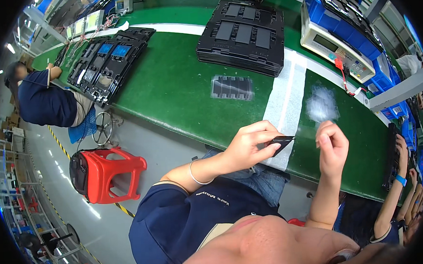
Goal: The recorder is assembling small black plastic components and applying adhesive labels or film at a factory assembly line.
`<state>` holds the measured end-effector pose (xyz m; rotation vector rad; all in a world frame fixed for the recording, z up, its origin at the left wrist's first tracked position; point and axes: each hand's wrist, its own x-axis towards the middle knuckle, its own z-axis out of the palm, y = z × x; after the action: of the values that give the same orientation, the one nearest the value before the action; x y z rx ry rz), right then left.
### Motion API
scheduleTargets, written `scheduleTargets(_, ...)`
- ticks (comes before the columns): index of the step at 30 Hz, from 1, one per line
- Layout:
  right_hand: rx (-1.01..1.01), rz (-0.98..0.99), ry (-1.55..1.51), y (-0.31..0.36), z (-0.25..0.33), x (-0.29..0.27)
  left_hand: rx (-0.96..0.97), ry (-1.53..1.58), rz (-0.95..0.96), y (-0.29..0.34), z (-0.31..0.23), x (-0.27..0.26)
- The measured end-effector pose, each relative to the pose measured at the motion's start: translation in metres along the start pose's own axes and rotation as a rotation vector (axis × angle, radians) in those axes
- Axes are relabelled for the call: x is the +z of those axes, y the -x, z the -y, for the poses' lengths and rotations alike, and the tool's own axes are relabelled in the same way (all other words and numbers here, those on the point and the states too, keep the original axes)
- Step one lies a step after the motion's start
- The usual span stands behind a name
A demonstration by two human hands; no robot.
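My left hand pinches a thin, flat black piece between thumb and fingers, over the table's near edge. Beside it on the right, my right hand is raised with its fingers curled in, a short gap from the black piece. Whatever its fingertips may hold is too small to make out. Just beyond the right hand lies a patch of clear, whitish film. Farther left, a clear sheet with several dark strips rests on the green table.
A stack of black trays with grey flat pieces stands at the back. More trays lie left, near a seated co-worker. A white instrument with red leads supports blue bins. A red stool is behind left; other people's arms reach in right.
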<state>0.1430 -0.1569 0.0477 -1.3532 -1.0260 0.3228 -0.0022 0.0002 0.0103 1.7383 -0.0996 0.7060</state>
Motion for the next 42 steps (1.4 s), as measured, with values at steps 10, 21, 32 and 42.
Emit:
scheduleTargets(10,0.201,-0.109,1.102,-0.025,-0.066,-0.068,-0.157,0.297,-0.013,0.006,0.016,-0.002)
scheduleTargets(21,0.153,0.05,-0.002,0.016,-0.019,0.034,-0.091,0.38,-0.069,-0.014,0.007,0.013)
scheduleTargets(32,0.023,-0.102,0.046,0.026,-0.016,0.03,-0.051,0.311,-0.018,-0.023,0.001,0.011)
scheduleTargets(42,-0.251,-0.342,0.264,0.03,-0.022,0.05,0.327,-0.075,-0.316,-0.017,0.009,0.035)
